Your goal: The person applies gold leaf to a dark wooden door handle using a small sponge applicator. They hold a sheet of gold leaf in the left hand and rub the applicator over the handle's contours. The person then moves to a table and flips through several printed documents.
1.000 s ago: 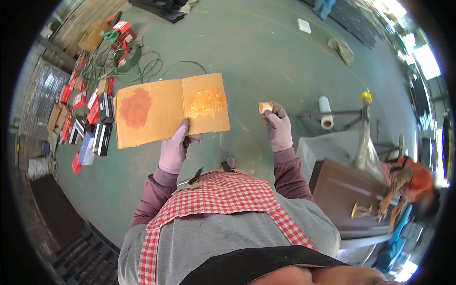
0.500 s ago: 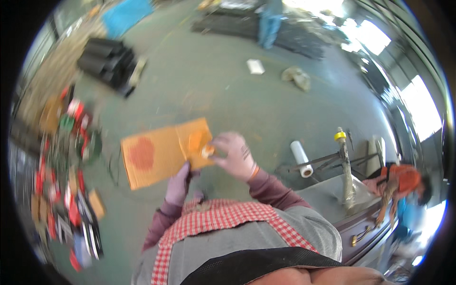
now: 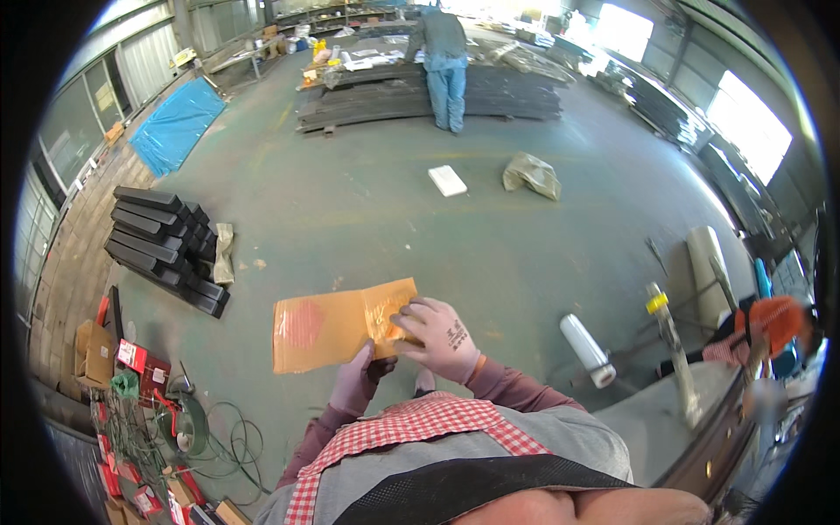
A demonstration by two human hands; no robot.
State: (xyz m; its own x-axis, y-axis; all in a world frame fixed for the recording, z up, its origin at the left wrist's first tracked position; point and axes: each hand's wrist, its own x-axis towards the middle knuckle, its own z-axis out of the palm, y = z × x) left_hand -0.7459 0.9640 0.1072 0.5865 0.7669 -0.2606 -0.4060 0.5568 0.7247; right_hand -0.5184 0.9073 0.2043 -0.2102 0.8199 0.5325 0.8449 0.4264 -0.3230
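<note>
I hold a flat orange-brown paper envelope [image 3: 332, 325] with a faint red round mark in front of my chest. My left hand [image 3: 357, 383], in a pale glove, grips its lower edge from below. My right hand [image 3: 437, 337], also gloved, lies flat on the envelope's right end, fingers spread over it. Whether the right hand still holds a small object is hidden under the palm.
A stack of black bars [image 3: 166, 245] lies on the green floor at left. Red boxes, a green coil and cables [image 3: 166, 420] are at lower left. A white roll [image 3: 588, 350] and a metal stand [image 3: 669, 341] are at right. A person [image 3: 442, 61] stands far off by steel sheets.
The view has tilted up toward the hall. My right hand, apart from the envelope a second ago, has come over and now presses on its right end. The left hand keeps its grip.
</note>
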